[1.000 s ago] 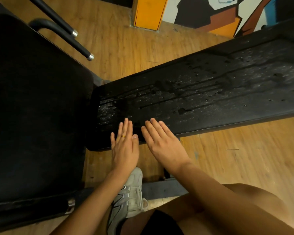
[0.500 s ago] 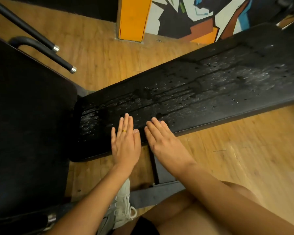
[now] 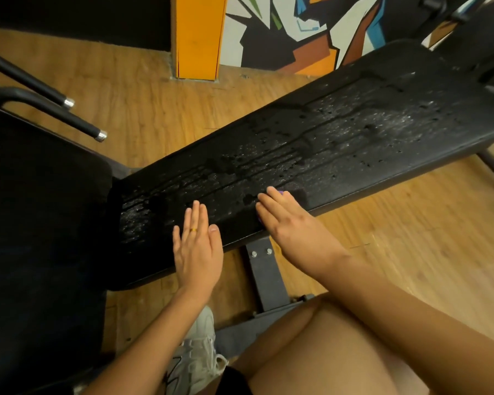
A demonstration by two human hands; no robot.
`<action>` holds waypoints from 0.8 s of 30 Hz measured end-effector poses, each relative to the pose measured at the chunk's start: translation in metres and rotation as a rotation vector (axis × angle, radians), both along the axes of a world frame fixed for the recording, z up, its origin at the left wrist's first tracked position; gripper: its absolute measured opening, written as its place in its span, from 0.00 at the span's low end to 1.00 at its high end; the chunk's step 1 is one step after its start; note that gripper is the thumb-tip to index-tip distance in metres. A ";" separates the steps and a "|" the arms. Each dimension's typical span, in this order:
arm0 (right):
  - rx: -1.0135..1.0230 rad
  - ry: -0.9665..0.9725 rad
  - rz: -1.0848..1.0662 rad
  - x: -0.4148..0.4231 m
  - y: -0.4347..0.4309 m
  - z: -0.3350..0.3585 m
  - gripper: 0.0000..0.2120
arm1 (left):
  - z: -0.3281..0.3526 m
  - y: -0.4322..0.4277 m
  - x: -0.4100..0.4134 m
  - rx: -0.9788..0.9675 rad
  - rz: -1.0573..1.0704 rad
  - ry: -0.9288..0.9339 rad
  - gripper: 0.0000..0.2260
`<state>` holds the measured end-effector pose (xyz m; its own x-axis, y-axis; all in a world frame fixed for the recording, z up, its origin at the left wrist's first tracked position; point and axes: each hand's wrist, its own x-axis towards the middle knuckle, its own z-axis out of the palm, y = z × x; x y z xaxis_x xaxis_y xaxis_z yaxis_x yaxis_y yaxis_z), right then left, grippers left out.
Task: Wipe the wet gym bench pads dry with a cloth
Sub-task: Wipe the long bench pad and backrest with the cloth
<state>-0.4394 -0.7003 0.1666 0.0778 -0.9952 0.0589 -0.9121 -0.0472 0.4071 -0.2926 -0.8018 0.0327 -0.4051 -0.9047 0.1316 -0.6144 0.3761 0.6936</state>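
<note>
The long black bench pad (image 3: pixel 340 143) runs from the lower left to the upper right, covered in water drops and streaks. My left hand (image 3: pixel 197 249) lies flat with straight fingers on the pad's near edge, a ring on one finger. My right hand (image 3: pixel 288 223) also lies flat on the pad, a little further right. Small bits of something purple (image 3: pixel 281 192) show at its fingertips and under its palm; I cannot tell whether that is the cloth. A second black pad (image 3: pixel 40 223) fills the left side.
A steel frame bracket (image 3: pixel 265 275) sits under the pad between my hands. Two black bars with chrome ends (image 3: pixel 69 115) stick out at the upper left. An orange post (image 3: pixel 197 38) and a painted wall stand at the back. My shoe (image 3: pixel 194 352) and knee are below, on wooden floor.
My right hand has slid to the right along the pad, away from my left hand. The left hand stays flat at the near edge. The view has pulled back and shows more of the pad.
</note>
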 end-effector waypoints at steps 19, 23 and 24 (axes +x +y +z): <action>-0.053 -0.099 -0.081 -0.061 0.041 0.032 0.34 | -0.003 -0.001 0.002 -0.023 -0.004 0.030 0.28; -0.026 -0.052 -0.135 -0.093 0.061 0.064 0.36 | -0.003 -0.001 0.002 -0.034 -0.006 0.034 0.28; -0.044 -0.047 -0.178 -0.102 0.065 0.072 0.37 | -0.003 0.000 0.002 -0.036 -0.006 0.034 0.28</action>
